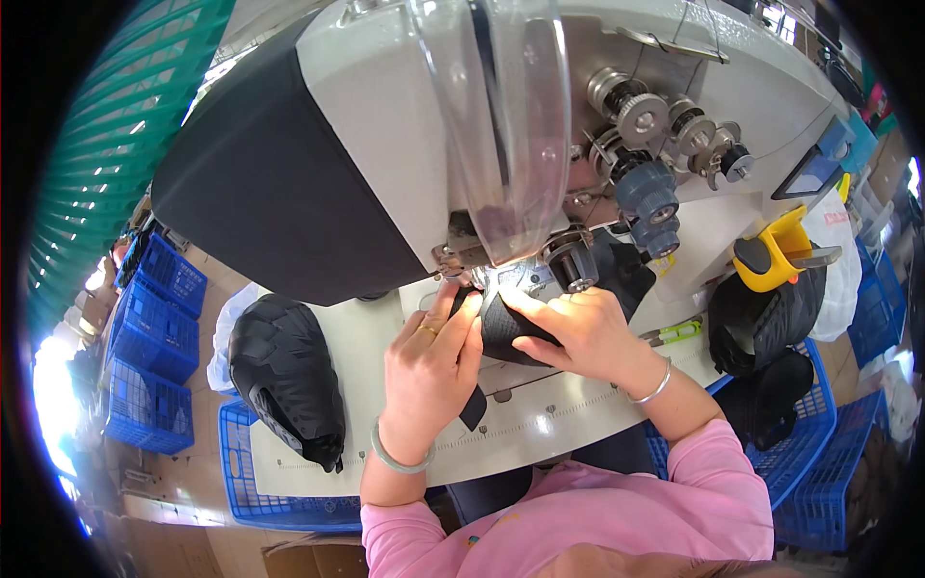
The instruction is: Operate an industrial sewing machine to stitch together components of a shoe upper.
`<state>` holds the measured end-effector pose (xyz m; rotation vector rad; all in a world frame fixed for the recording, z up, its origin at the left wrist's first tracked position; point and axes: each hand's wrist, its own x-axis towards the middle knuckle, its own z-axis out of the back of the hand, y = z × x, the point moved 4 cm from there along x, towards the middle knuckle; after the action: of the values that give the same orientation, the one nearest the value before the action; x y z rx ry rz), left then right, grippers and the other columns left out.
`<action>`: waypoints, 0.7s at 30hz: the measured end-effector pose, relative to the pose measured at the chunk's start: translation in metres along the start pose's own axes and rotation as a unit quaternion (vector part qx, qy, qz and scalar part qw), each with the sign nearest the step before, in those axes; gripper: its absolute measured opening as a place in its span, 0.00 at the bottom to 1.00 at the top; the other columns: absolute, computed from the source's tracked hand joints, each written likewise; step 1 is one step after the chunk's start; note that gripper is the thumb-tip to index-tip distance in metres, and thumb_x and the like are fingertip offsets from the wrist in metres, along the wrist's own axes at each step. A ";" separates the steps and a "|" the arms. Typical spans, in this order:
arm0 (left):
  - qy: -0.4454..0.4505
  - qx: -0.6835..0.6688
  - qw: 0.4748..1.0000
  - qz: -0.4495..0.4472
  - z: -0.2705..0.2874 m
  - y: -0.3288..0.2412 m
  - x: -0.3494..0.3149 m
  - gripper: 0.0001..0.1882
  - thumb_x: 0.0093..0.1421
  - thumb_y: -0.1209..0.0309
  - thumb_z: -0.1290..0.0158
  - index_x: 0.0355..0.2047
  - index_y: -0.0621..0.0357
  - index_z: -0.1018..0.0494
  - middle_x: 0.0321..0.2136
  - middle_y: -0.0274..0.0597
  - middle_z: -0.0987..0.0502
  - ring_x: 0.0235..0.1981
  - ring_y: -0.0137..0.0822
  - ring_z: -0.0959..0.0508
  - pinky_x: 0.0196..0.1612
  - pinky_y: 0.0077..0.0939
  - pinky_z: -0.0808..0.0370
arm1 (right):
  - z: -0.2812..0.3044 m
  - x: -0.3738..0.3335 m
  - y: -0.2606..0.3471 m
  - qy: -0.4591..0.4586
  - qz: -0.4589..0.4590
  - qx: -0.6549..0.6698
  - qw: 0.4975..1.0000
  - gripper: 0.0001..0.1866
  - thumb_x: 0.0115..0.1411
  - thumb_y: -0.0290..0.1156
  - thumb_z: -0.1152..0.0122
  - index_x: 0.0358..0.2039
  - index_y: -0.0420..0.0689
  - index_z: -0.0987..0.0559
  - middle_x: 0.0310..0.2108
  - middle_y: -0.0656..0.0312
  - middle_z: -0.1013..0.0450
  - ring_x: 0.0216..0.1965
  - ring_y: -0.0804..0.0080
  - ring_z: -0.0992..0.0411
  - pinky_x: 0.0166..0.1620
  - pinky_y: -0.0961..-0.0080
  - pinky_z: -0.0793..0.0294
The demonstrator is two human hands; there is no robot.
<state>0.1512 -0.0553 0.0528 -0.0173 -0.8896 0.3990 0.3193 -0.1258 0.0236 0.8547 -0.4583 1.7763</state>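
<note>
A black textured shoe upper (509, 332) lies under the lit needle area of a large sewing machine (371, 116). At its left edge, close to the needle, my left hand (434, 358) grips it with the fingertips pressed together. My right hand (586, 335) holds it from the right, index finger and thumb bent onto the material. More black material (621, 275) spreads behind the right hand, and a dark strip (473, 409) hangs beside the left fingers. The fingertips at the needle are partly lost in glare.
Black stacked uppers (284, 376) lie at the table's left, with another dark bundle (766, 323) at the right. Green-handled snips (677, 332) rest right of my hand, near a yellow holder (779, 252). Blue crates (149, 405) stand left; a blue basket (236, 453) sits under the table.
</note>
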 end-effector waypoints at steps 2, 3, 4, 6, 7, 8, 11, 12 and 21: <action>0.003 0.009 1.000 0.000 -0.002 -0.004 0.000 0.13 0.53 0.76 0.41 0.41 0.61 0.21 0.46 0.55 0.21 0.24 0.40 0.23 0.28 0.28 0.24 | 0.002 0.004 -0.004 0.004 0.000 0.016 1.000 0.22 0.55 0.46 0.36 0.48 0.52 0.21 0.13 0.67 0.35 0.14 0.68 0.33 0.21 0.72 0.34; 0.011 0.036 0.999 -0.001 -0.002 -0.008 0.000 0.14 0.54 0.75 0.41 0.42 0.62 0.22 0.47 0.55 0.22 0.24 0.40 0.24 0.27 0.28 0.24 | 0.004 0.006 -0.007 0.007 0.002 0.032 0.999 0.21 0.55 0.46 0.35 0.48 0.53 0.21 0.13 0.67 0.34 0.15 0.67 0.32 0.22 0.72 0.34; 0.019 0.064 0.998 -0.002 -0.002 -0.010 0.000 0.15 0.54 0.74 0.41 0.43 0.62 0.22 0.48 0.55 0.23 0.23 0.39 0.24 0.27 0.29 0.24 | 0.005 0.007 -0.012 0.036 -0.006 0.045 0.998 0.21 0.54 0.46 0.35 0.47 0.54 0.21 0.15 0.65 0.32 0.16 0.66 0.31 0.23 0.70 0.32; 0.022 0.061 0.998 -0.008 -0.004 -0.009 -0.004 0.16 0.55 0.72 0.41 0.44 0.62 0.23 0.49 0.56 0.23 0.22 0.39 0.25 0.26 0.28 0.24 | 0.008 0.010 -0.017 0.035 0.011 0.047 0.998 0.21 0.55 0.46 0.35 0.47 0.53 0.21 0.16 0.64 0.31 0.17 0.66 0.30 0.23 0.70 0.32; 0.023 0.058 0.998 -0.013 -0.004 -0.009 -0.004 0.18 0.56 0.69 0.41 0.46 0.62 0.23 0.50 0.56 0.24 0.21 0.38 0.26 0.25 0.27 0.25 | 0.009 0.012 -0.018 0.034 0.030 0.048 0.998 0.21 0.55 0.47 0.35 0.48 0.53 0.21 0.16 0.64 0.31 0.17 0.65 0.30 0.24 0.70 0.31; 0.024 0.059 0.998 -0.014 -0.001 -0.009 -0.003 0.18 0.56 0.69 0.41 0.46 0.62 0.23 0.50 0.56 0.24 0.21 0.38 0.26 0.25 0.27 0.25 | 0.010 0.014 -0.020 0.023 0.046 0.041 0.998 0.20 0.55 0.47 0.35 0.45 0.52 0.20 0.18 0.63 0.29 0.18 0.64 0.29 0.24 0.69 0.31; 0.052 0.018 0.998 -0.001 0.009 -0.006 0.000 0.20 0.51 0.72 0.41 0.47 0.61 0.23 0.51 0.58 0.25 0.20 0.38 0.27 0.25 0.25 0.26 | 0.013 0.020 -0.030 0.044 0.078 0.051 0.995 0.19 0.55 0.47 0.35 0.42 0.50 0.18 0.21 0.62 0.27 0.20 0.62 0.28 0.24 0.68 0.30; 0.065 -0.029 0.997 -0.006 0.013 -0.002 0.001 0.23 0.48 0.75 0.42 0.47 0.60 0.22 0.51 0.58 0.25 0.20 0.37 0.27 0.24 0.24 0.27 | 0.015 0.023 -0.032 0.033 0.096 0.063 0.993 0.18 0.54 0.48 0.34 0.38 0.47 0.18 0.23 0.61 0.25 0.20 0.61 0.27 0.24 0.68 0.30; 0.090 0.033 0.993 -0.076 0.012 0.001 -0.008 0.29 0.39 0.82 0.44 0.46 0.55 0.20 0.50 0.57 0.24 0.21 0.36 0.24 0.26 0.25 0.26 | 0.019 0.028 -0.035 0.019 0.122 0.036 0.992 0.20 0.52 0.50 0.33 0.33 0.46 0.18 0.25 0.63 0.25 0.24 0.63 0.26 0.26 0.70 0.28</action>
<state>0.1370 -0.0595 0.0545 0.0740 -0.6948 0.2796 0.3531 -0.1074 0.0533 0.8419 -0.4933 2.0406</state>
